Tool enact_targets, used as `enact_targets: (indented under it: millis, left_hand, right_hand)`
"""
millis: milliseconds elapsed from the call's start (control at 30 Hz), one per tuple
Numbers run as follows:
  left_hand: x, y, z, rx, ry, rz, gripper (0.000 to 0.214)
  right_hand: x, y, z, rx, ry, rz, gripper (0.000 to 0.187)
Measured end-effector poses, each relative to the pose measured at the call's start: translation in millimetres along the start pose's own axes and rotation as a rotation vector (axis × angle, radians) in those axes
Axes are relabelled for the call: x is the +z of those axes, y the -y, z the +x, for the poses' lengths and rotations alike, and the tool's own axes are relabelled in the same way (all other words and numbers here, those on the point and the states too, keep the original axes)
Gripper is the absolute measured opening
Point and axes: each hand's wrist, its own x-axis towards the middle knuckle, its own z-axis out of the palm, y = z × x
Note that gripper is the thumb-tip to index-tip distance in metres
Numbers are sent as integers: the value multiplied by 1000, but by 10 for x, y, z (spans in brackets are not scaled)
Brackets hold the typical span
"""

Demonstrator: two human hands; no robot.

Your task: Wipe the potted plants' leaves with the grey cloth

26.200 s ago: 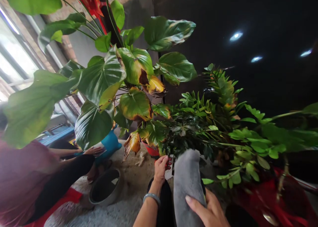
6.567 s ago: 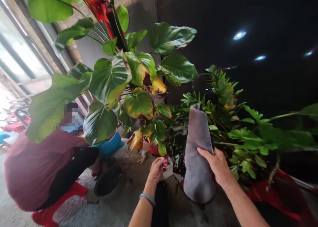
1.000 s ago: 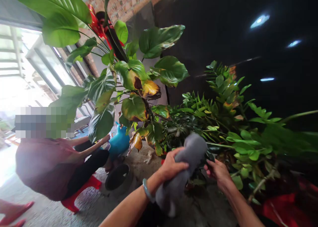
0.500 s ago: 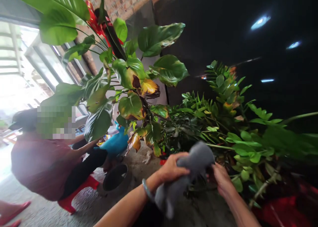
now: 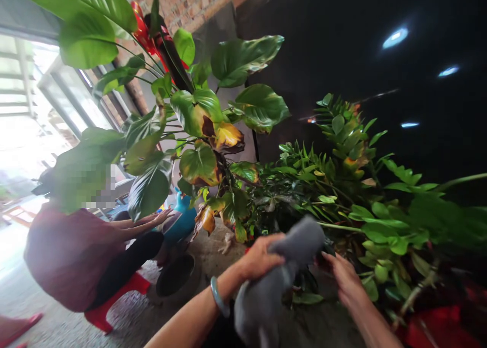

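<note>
My left hand (image 5: 259, 259) is closed round the upper part of a grey fluffy cloth (image 5: 274, 287), which hangs down toward the bottom edge. A pale bangle sits on that wrist. My right hand (image 5: 342, 279) reaches just right of the cloth's top end, into the dark leaves low on a small-leaved green plant (image 5: 342, 196). Its fingertips are hidden among the foliage. Left of that plant stands a tall plant with broad, partly yellowed leaves (image 5: 198, 130).
A person in a dark red top (image 5: 72, 256) sits on a red stool (image 5: 114, 300) at the left, arms stretched toward a blue watering can (image 5: 182, 221). A dark round basin (image 5: 177, 279) lies on the concrete floor. A red pot (image 5: 445, 322) is at lower right.
My hands and the cloth have stayed at the plant's base, with the cloth sinking slightly. The person at the left has stretched both arms farther toward the blue can.
</note>
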Motion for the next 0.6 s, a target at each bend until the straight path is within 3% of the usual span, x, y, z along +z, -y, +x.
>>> enact_targets:
  millis: [67, 133, 200, 300, 367, 400, 467, 533, 600]
  left_hand:
    - [81, 111, -238, -119, 222, 25, 31]
    - [58, 23, -398, -143, 258, -1, 35]
    - [-53, -213, -397, -70, 104, -50, 38]
    - [-228, -534, -149, 81, -270, -136, 38]
    - [-240, -540, 30, 112, -418, -171, 35]
    - [-203, -468, 83, 86, -428, -176, 32]
    - [-71, -230, 80, -49, -328, -169, 27]
    - [70, 0, -53, -226, -144, -161, 26]
    - [128, 79, -229, -330, 11, -197, 28]
  right_hand:
    - [-14, 20, -11, -27, 22, -2, 15]
    - [-19, 41, -35, -39, 55, -17, 18]
    - [-8, 53, -61, -20, 68, -34, 20]
    - [26, 45, -78, 30, 41, -42, 20]
    - [47, 30, -67, 38, 45, -43, 22]
    - [52, 22, -57, 33, 50, -46, 23]
    - [50, 11, -28, 17, 57, -54, 23]
    - [27, 8, 0, -2, 52, -65, 21]
    - [-4, 9, 14, -21, 58, -79, 19]
